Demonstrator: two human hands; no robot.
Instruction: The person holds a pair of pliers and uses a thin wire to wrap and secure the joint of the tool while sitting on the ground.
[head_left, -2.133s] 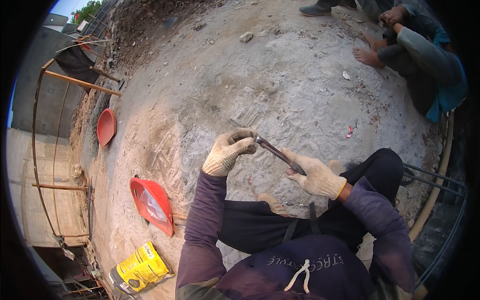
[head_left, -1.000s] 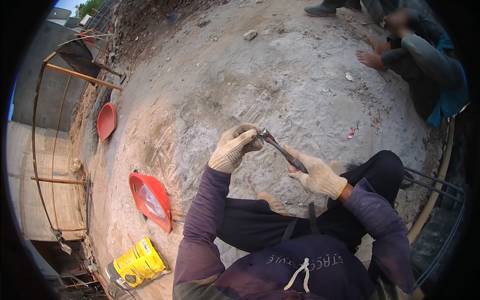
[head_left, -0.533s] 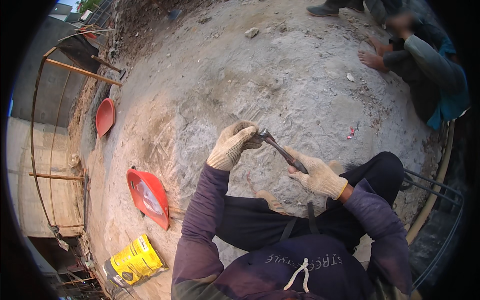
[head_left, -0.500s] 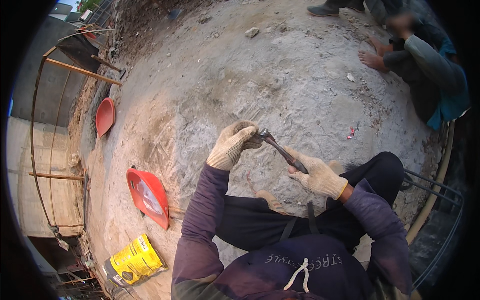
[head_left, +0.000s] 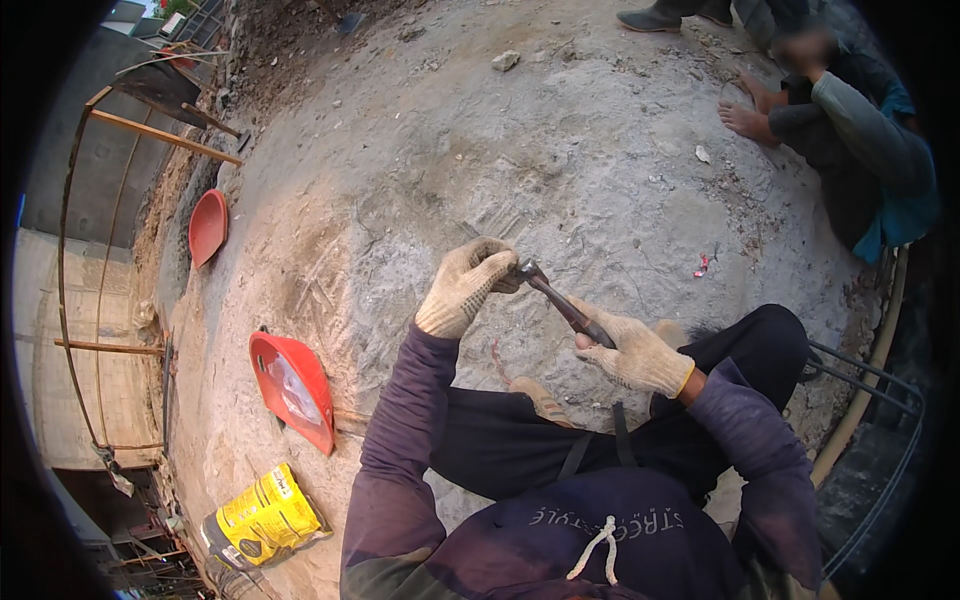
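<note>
A hammer with a metal head and a dark handle slants across the space above my lap. My gloved right hand is wrapped round the lower end of the handle. At the upper end, my gloved left hand is closed by the hammer's head, fingers pinched against it. The gloves are cream knit with dark dots on the palm side. Whether something small sits between the left fingertips and the head is hidden. My crossed legs in black trousers are just below both hands.
To the left lie a red scoop-shaped pan holding something pale, a second red pan farther off, and a yellow bag. A wooden-pole frame stands beyond. Another person sits at the far right, near dark metal bars.
Almost nothing differs. The view has shifted very slightly; both hands keep the same hold on the hammer.
</note>
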